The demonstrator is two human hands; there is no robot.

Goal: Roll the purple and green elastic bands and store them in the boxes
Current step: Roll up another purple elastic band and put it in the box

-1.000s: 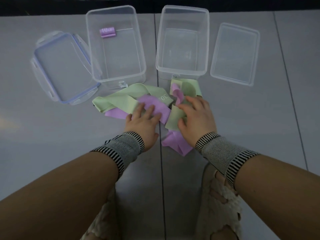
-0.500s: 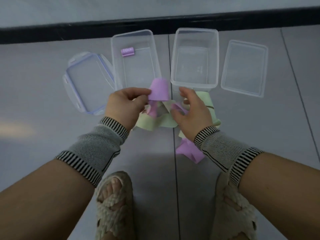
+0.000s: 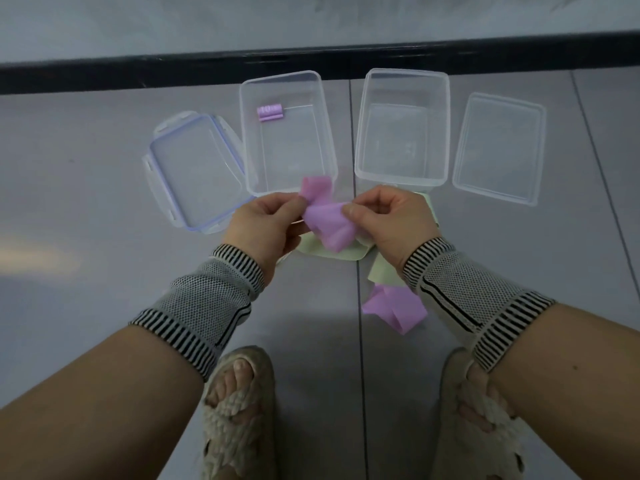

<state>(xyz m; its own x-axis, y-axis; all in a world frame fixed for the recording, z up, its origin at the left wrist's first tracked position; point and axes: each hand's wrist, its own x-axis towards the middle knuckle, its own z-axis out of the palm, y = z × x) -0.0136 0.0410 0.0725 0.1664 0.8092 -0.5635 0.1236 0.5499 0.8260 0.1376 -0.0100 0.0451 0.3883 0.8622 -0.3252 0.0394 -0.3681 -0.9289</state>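
Both hands hold one purple elastic band (image 3: 327, 221) above the floor: my left hand (image 3: 268, 225) pinches its left end, my right hand (image 3: 391, 221) its right end. Under them lie green bands (image 3: 332, 251), partly hidden, and another purple band (image 3: 393, 310) closer to me. Two clear boxes stand open beyond the hands. The left box (image 3: 287, 133) has one rolled purple band (image 3: 270, 112) in its far corner. Nothing is inside the right box (image 3: 403, 128).
A blue-edged lid (image 3: 194, 171) lies left of the left box and a plain clear lid (image 3: 498, 148) right of the right box. A dark skirting strip (image 3: 311, 64) runs along the wall behind. My sandalled feet (image 3: 239, 417) are on the grey tiles below.
My hands left the pile on the floor. The left hand lifted a purple band, then the right hand took hold of its other end. The camera view tilted up and back.
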